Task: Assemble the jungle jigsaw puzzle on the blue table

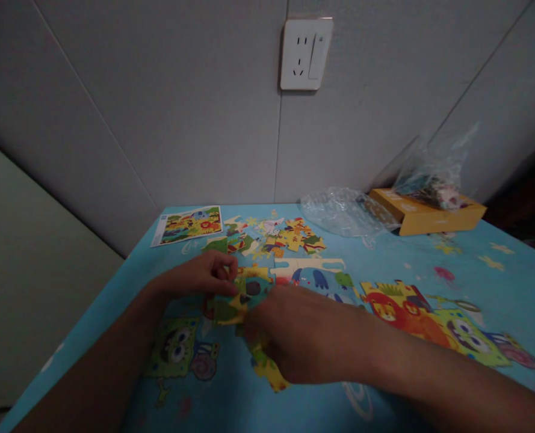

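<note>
My left hand [201, 275] is curled, its fingertips pinching the edge of a joined cluster of colourful puzzle pieces [242, 296] on the blue cartoon tablecloth [475, 282]. My right hand [303, 337] lies over the cluster's near side, fingers bent down on the pieces; part of the cluster shows under it as a yellow-green piece [271, 371]. A joined strip with blue and white shapes [312, 273] lies just beyond. Several loose pieces [276, 236] sit farther back.
A reference picture card [188, 225] lies at the back left. A crumpled clear plastic bag [346, 210] and a yellow box [425, 211] with another bag on it stand at the back right. A wall socket [306, 54] is above. The table's left edge drops off.
</note>
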Demonstrator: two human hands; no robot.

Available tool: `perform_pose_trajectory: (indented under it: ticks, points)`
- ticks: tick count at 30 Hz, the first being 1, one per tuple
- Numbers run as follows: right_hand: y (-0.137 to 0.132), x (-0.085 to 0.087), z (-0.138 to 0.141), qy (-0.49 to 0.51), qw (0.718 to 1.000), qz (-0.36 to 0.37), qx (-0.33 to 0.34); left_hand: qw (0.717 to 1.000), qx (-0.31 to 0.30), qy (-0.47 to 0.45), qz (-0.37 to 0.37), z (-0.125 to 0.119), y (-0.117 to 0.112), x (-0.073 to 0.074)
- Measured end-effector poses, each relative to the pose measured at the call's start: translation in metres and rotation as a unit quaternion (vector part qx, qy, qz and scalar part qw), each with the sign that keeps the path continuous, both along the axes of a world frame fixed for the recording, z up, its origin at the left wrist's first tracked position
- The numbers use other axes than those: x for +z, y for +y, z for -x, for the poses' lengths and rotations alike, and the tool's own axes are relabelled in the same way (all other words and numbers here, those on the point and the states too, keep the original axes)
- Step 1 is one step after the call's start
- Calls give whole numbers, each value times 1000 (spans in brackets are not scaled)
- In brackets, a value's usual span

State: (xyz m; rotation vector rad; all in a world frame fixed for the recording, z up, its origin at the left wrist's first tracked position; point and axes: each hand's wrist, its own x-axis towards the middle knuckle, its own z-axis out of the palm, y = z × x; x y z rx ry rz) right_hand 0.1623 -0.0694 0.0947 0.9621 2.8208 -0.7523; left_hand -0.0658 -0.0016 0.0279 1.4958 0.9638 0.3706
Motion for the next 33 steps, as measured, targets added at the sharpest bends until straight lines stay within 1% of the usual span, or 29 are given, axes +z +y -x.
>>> perform_pose_trajectory:
  ticks: [2,4,6,8,10,12,16,18,20,23,25,28,33]
  points:
    - [-1,-2,-1,-18,1000,7,-2,995,-70,56,36,6,-5,5]
    - [0,-4,-2,-36,999,14,2,984,-120,101,89,8,-9,8]
    - [1,-5,-2,-52,998,21,7,970,-150,131,140,8,-12,10]
    - [2,-6,-2,-66,998,22,-2,961,-162,146,172,6,-14,10]
    - [3,-8,-2,-65,998,22,-16,958,-168,140,184,4,-14,8]
    - [4,-11,0,-50,998,30,-26,961,-173,111,187,3,-13,4]
    - [4,-16,3,-22,997,73,-25,953,-208,59,211,8,-8,-2]
    - [3,-18,4,-18,996,80,-25,953,-228,57,190,11,-5,-1]
    - [2,-18,4,-21,997,74,-19,960,-240,49,138,16,-3,4]
    - [1,-18,5,-33,997,65,-14,969,-235,43,70,22,0,11]
    - [1,-18,5,-37,997,66,-20,969,-233,59,50,24,1,13]
    - [2,-19,7,-40,996,72,-23,966,-243,72,51,24,2,12]
    - [-1,-26,12,-33,997,74,-14,964,-247,55,75,23,4,6]
